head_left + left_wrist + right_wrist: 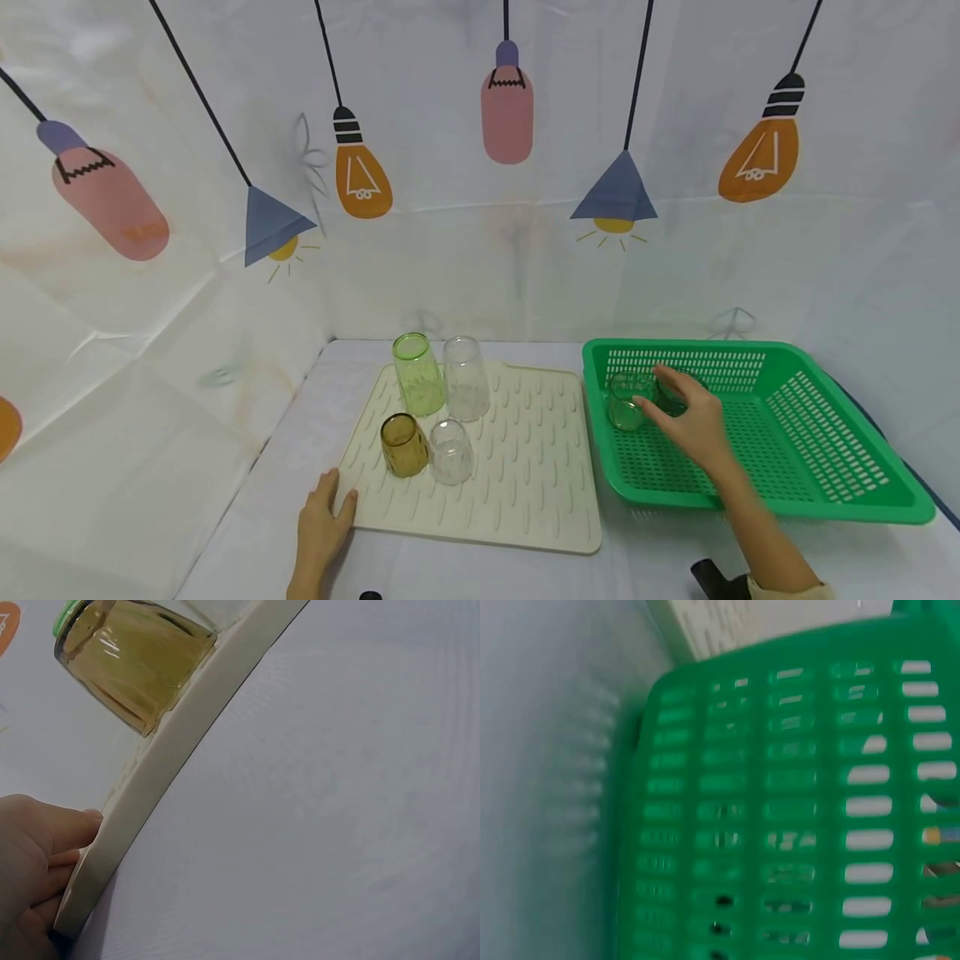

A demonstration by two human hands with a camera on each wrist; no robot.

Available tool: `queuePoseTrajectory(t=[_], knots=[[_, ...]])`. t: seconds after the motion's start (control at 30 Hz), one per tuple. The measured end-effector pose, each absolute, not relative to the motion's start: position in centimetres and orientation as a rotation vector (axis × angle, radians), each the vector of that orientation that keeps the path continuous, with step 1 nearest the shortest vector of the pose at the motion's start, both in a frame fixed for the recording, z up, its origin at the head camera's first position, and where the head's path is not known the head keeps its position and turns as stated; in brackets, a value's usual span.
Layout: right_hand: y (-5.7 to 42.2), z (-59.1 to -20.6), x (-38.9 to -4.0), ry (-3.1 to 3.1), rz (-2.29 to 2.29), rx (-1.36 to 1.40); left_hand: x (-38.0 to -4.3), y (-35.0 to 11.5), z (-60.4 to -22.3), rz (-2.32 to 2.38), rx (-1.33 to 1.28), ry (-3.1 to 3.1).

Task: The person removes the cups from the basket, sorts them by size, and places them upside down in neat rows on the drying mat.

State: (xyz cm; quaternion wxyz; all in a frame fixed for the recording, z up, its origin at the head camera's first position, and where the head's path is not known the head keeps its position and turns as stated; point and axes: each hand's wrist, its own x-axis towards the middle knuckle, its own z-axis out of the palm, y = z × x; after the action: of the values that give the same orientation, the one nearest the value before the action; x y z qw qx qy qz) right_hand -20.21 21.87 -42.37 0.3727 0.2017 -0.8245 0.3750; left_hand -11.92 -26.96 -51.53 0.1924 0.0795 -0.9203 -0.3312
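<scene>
My left hand (322,521) holds the near left corner of a cream drying mat (540,467); its thumb (79,825) touches the rim. On the mat stand a tall green glass (420,379), a tall clear glass (467,383), a short amber glass (405,450) and a short clear glass (452,457). Over the left part of a green plastic basket (750,498), my right hand (693,425) has thumb and fingers parted. Beside its thumb, inside the basket, is a short glass (622,410). Another glass (675,404) is partly hidden behind the hand.
A white cloth (255,533) covers the table. Behind stands a white sheet (450,258) printed with lamps. The basket's slotted wall (791,787) fills much of the blurred right wrist view. A small black object (371,595) shows at the bottom edge.
</scene>
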Motion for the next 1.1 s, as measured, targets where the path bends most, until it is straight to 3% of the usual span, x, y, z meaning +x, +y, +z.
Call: queuePoseTrajectory(t=[0.43,1.1], knots=[[26.4,-40.8,-20.8,-2.724,0.785,0.301,-11.9,-27.0,-51.4,-0.948,0.264,-2.639],[29.4,-41.4,-22.9,-3.088,0.705,0.334,-11.8,-27.0,-51.5,-0.933,0.255,-2.639]])
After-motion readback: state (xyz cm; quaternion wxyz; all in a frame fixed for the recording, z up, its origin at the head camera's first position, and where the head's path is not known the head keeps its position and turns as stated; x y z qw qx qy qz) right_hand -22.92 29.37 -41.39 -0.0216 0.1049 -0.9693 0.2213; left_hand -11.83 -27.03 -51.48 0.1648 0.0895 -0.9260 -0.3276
